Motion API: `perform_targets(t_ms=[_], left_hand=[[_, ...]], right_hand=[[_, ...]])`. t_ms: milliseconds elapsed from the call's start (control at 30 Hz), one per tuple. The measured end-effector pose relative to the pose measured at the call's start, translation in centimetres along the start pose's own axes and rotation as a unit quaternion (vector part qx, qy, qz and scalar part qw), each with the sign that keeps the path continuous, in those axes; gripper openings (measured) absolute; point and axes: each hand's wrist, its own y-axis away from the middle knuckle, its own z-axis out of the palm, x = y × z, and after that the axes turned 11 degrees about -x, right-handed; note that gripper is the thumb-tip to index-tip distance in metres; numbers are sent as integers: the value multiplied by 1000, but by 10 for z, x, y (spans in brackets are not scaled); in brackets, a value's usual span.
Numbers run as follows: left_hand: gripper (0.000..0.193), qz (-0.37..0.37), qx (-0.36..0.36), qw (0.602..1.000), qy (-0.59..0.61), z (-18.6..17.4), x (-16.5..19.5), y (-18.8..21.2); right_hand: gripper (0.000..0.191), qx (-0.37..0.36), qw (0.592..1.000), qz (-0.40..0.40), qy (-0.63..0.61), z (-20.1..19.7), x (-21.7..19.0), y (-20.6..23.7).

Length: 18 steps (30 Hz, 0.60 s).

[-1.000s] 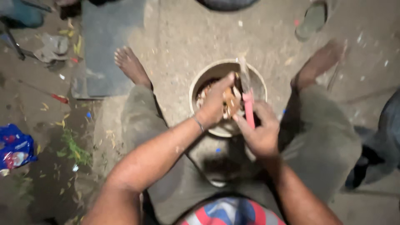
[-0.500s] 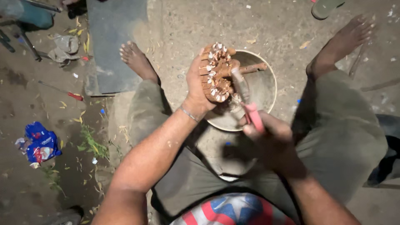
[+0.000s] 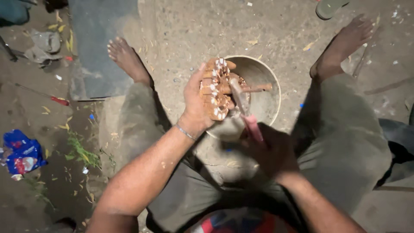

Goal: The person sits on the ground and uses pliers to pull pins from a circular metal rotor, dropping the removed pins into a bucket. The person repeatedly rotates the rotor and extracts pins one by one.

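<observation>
My left hand (image 3: 196, 103) grips a brown, rust-coloured round part (image 3: 215, 88) with rows of white-tipped segments, held over a pale metal bowl (image 3: 269, 92) on the ground between my bare feet. My right hand (image 3: 269, 151) lies in shadow and is closed around the pink handle of a long tool (image 3: 246, 112), whose metal shaft rests against the brown part. A thin brown rod (image 3: 258, 88) sticks out from the part across the bowl.
I sit on a dusty concrete floor with my legs spread. A dark mat (image 3: 101, 39) lies at upper left, a grey rag (image 3: 43, 45) beside it, a red-handled tool (image 3: 58, 100), and a blue wrapper (image 3: 21, 153) at left. A sandal (image 3: 330, 7) lies top right.
My left hand lifted the brown part up out of the bowl and turned it so its white-tipped rows face me. The pink-handled tool moved from upright to pressing against the part.
</observation>
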Motion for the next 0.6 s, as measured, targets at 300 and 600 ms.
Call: perform_targets(t_ms=[300,600], left_hand=[[46,18,36,997,-69,10,-9,-10],[45,55,70,991,-98,-9,-24,-15]], right_hand=[[22,-30,997,61,20,14,1,-18],[25,-50,989,23,-137,19,15,-3]])
